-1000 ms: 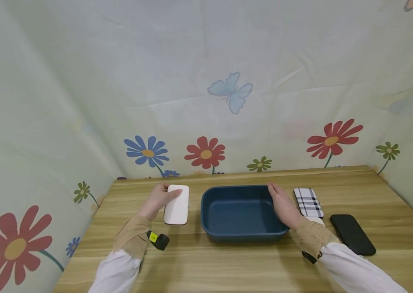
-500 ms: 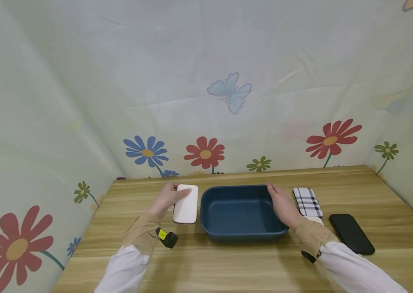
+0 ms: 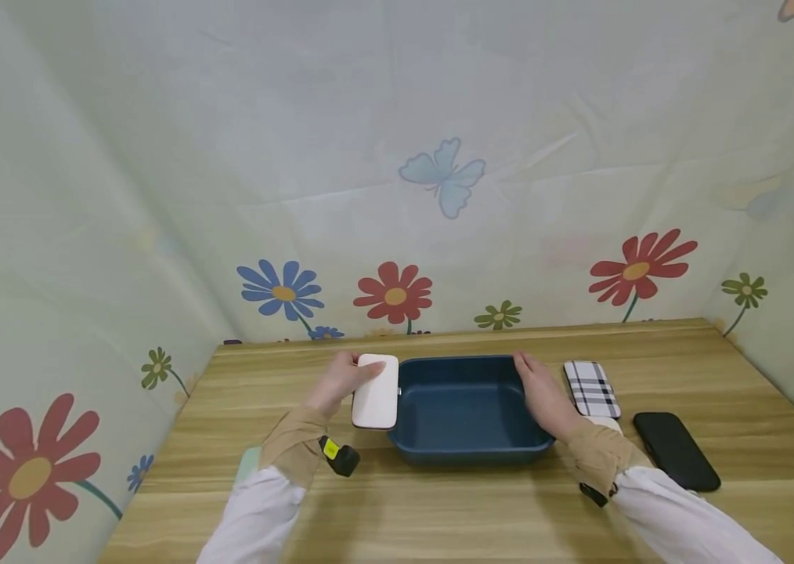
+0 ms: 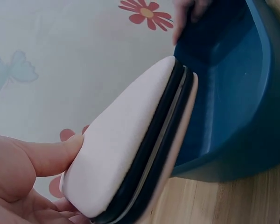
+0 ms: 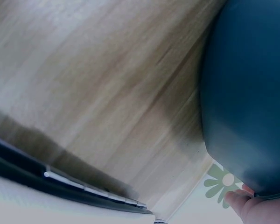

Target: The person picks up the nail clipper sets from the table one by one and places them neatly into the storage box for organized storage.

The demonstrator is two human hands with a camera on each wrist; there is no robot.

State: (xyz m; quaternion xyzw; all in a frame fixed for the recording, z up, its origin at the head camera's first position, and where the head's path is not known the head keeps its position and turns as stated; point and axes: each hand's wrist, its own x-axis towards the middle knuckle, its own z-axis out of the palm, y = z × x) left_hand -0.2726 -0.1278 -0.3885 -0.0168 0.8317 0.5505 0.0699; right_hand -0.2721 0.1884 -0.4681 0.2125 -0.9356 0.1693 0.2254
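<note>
The left hand (image 3: 337,384), pinching the white zippered case (image 3: 377,395) between thumb and fingers, has come rightward; in the head view the case now overlaps the left end of the blue basin (image 3: 470,451), so this carrying seems nearly arrived. The right hand (image 3: 545,398) grips the basin's right end. Only the left wrist view shows the case's dark zip band (image 4: 147,154); whether it touches the basin, I cannot tell.

A plaid flat case (image 3: 591,389) and a black case (image 3: 676,452) lie near each other on the wood-grain tabletop (image 3: 439,517); a mint-green object (image 3: 247,462), partly hidden, lies well apart. Behind, a creased pale backdrop (image 3: 298,117) bears a light-blue butterfly (image 3: 445,178) and red, blue and green daisies (image 3: 395,297).
</note>
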